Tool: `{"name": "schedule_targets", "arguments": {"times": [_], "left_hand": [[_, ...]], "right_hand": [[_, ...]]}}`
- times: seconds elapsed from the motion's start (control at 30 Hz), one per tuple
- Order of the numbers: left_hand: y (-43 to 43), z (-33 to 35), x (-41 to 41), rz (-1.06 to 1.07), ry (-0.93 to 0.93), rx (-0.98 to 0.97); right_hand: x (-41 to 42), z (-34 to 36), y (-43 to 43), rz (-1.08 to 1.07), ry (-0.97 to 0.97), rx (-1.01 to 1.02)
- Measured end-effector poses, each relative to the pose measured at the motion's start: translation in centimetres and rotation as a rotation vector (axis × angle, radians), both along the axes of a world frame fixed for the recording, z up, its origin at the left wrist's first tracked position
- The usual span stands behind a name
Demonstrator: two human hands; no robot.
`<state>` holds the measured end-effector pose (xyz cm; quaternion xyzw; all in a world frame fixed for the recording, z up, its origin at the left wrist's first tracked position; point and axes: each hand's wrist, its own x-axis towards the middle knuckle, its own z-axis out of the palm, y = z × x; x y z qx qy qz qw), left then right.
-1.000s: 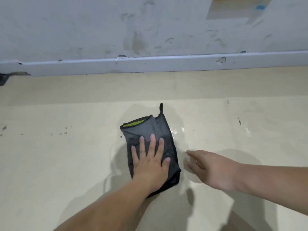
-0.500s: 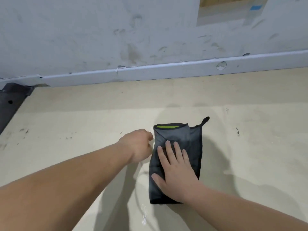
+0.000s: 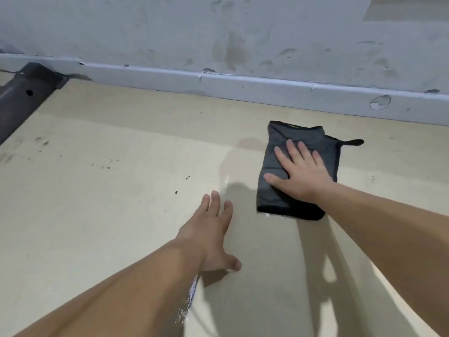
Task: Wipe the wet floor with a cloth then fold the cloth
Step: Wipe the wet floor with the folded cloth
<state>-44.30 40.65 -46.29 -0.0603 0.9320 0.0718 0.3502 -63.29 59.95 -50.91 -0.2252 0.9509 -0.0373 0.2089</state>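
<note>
Pale beige flooring [image 3: 102, 215] is being viewed beneath a scuffed grey wall with a white skirting board [image 3: 243, 87], and a dark metal bar [image 3: 21, 98] is being shown at the far left. A dark grey cloth [image 3: 281, 166], already doubled over with its hanging loop pointing right, is being pressed flat near the skirting by the right hand [image 3: 300, 172], whose fingers are being kept spread and flat rather than closed on the fabric. The left hand [image 3: 210, 229] is being rested open on the bare floor, well apart from the cloth, holding nothing.

Glistening streaks of water [image 3: 187, 305] are being left beside the left forearm and near the left fingertips; these are likely to be missed if wiping is being confined to the far patch. With only flat pressure applied, the layers may be skewed as the cloth is being pushed, so the fold could be spoiled.

Compared with half a second ago, the cloth is being held further right and closer to the wall, and the left hand, previously fisted against the cloth's edge, is now being spread on the floor away from it.
</note>
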Motion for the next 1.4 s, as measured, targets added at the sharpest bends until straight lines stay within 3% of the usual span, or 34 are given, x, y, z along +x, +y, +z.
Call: {"name": "schedule_targets", "arguments": {"times": [0.17, 0.23, 0.33, 0.47, 0.6, 0.83, 0.97, 1.17, 1.3, 1.4], "left_hand": [[0.0, -1.1, 0.1, 0.008, 0.038, 0.002], [0.0, -1.2, 0.2, -0.006, 0.048, 0.0], [-0.2, -1.2, 0.4, -0.022, 0.062, 0.01], [-0.3, -1.1, 0.0, -0.033, 0.034, -0.02], [0.7, -0.8, -1.0, -0.069, -0.042, -0.117], [4.4, 0.4, -2.6, -0.06, -0.061, -0.326], [6.8, 0.3, -3.2, -0.034, -0.053, -0.339], [11.6, -0.6, -4.5, -0.214, 0.174, -0.107], [14.6, -1.1, -5.5, -0.368, 0.172, -0.136], [16.0, -0.3, -6.7, -0.438, 0.152, -0.195]], "right_hand": [[1.7, -1.2, -0.2, -0.411, 0.125, 0.046], [4.2, -1.2, -1.6, -0.461, 0.135, 0.045], [9.0, -1.0, -3.0, -0.291, 0.167, 0.011], [14.2, -1.6, -2.1, 0.107, 0.172, -0.103], [12.0, -0.9, 3.5, 0.296, 0.139, -0.056], [8.2, 0.6, 15.5, -0.532, 0.003, 0.183], [11.7, 0.2, 14.5, -0.629, 0.004, 0.2], [20.6, -0.5, 12.8, -0.307, 0.118, 0.095], [22.8, -1.1, 15.8, -0.061, 0.099, -0.024], [20.4, -0.9, 18.9, -0.105, 0.118, -0.017]]}}
